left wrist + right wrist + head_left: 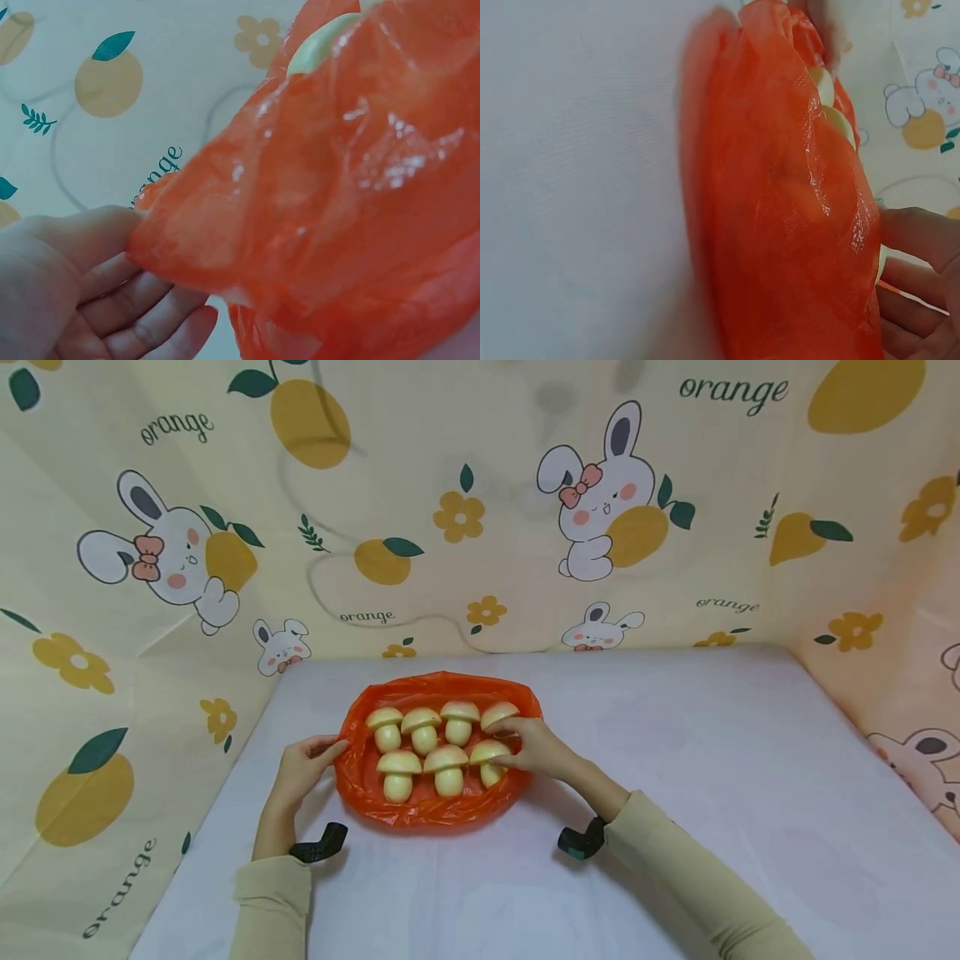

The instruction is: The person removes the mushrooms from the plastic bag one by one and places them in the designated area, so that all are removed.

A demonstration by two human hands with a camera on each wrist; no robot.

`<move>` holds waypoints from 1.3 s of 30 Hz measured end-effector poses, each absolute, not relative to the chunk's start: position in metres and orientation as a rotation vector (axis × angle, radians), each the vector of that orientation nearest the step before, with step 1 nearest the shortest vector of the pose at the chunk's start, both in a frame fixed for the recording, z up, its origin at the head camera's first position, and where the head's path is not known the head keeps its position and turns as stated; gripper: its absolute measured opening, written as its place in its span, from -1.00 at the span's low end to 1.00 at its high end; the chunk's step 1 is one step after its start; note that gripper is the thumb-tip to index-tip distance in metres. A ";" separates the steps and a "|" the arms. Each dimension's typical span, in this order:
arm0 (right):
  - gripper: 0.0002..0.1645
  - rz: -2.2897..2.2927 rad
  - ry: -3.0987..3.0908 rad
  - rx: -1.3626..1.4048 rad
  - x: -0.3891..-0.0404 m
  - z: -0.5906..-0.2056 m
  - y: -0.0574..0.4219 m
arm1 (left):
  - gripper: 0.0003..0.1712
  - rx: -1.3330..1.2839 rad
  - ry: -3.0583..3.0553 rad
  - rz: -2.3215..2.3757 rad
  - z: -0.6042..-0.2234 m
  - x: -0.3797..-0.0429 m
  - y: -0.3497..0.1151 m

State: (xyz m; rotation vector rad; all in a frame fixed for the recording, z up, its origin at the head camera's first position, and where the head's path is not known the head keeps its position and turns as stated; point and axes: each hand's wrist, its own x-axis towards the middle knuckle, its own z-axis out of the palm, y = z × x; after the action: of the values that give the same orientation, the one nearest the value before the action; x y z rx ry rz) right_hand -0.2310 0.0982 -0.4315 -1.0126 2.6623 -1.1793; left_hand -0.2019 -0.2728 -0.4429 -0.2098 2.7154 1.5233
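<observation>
Several pale yellow mushroom-shaped pieces with pinkish cap tops stand in two rows inside an orange-red plastic bag with rolled-down sides. My left hand pinches the bag's left edge between thumb and fingers; the left wrist view shows the plastic stretched from that grip. Over the right rim reaches my right hand, its thumb and fingers around the front-right mushroom-shaped piece, which leans slightly. Its forefinger lies against the back-right piece. In the right wrist view the bag wall hides most of the contents.
A white-covered table extends around the bag. Behind it and at the sides hangs a cream cloth printed with rabbits and oranges. Black wrist devices sit on both wrists, close above the table.
</observation>
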 end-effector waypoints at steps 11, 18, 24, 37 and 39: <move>-0.53 -1.008 2.695 -0.969 -0.232 -0.434 0.099 | -0.44 -0.265 2.705 1.485 -0.445 -0.202 -0.272; -0.53 -1.023 2.673 -0.977 -0.232 -0.436 0.100 | -0.44 -0.242 2.708 1.498 -0.446 -0.202 -0.270; -0.54 -1.082 2.660 -1.000 -0.231 -0.436 0.102 | -0.44 -0.244 2.720 1.488 -0.443 -0.201 -0.271; -0.52 -1.265 2.590 -0.976 -0.231 -0.427 0.108 | -0.42 -0.256 2.718 1.485 -0.441 -0.201 -0.270; -0.50 -1.269 2.598 -0.958 -0.231 -0.424 0.109 | -0.42 -0.255 2.722 1.485 -0.441 -0.201 -0.270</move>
State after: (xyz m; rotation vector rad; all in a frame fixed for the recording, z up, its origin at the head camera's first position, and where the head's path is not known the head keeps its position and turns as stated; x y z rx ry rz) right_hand -0.2311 0.1092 -0.4245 -0.9579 2.5979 -1.2691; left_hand -0.2006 -0.2703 -0.4407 -0.2547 2.7223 1.4847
